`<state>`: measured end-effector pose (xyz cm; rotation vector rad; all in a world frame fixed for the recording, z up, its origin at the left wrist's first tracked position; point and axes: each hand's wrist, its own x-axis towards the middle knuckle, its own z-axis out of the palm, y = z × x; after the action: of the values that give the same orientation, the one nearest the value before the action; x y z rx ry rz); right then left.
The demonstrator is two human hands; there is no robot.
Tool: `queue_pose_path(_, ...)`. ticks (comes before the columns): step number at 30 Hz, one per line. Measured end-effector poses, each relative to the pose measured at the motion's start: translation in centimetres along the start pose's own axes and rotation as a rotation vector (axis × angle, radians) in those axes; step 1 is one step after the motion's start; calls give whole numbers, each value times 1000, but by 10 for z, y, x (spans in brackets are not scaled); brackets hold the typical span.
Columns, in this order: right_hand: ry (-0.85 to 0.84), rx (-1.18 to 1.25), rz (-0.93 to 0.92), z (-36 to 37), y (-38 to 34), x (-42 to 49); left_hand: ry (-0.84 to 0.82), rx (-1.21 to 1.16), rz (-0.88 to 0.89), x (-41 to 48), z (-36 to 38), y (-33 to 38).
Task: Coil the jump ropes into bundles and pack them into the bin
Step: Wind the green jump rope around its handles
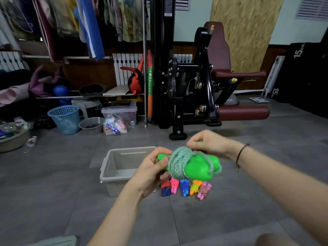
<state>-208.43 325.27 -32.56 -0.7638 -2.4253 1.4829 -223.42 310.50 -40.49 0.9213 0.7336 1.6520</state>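
Note:
I hold a green jump rope [192, 166] in the air above the floor, its pale green cord wound around the bright green handles. My left hand [152, 167] grips the handle end at the left. My right hand [207, 142] pinches the cord at the top of the bundle. Below them, several coiled rope bundles lie side by side on the floor: a red and blue one [165, 188], a pink one [174, 185], a blue one [185, 187], an orange one [194, 187] and a pink striped one [204, 190]. The grey plastic bin [113, 167] stands to their left; no rope shows inside it.
A black gym machine with maroon pads [204, 96] stands behind the bin. At the far left are a blue mesh basket [65, 118], a metal bowl [91, 125] and a clear storage box [120, 115]. The floor is grey tile.

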Motion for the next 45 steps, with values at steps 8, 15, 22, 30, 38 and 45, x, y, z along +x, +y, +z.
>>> queue_pose_path(8,524,807,103,126,63,-12,609,-68,123,25,2,-10)
queue_pose_path(15,758,-249,-182,134,63,-37,601,971,141,24,-2,-23)
queue_pose_path(22,554,-1120,-489,84,25,-59,260,1188,76,20,9,-21)
queue_pose_path(30,579,-303,-214,76,24,-43,139,933,59,22,20,-31)
queue_pose_path(38,775,700,25,92,17,-29,491,371,183,24,35,-34)
queue_pose_path(45,805,801,30,91,1,-24,313,392,154,19,35,-14)
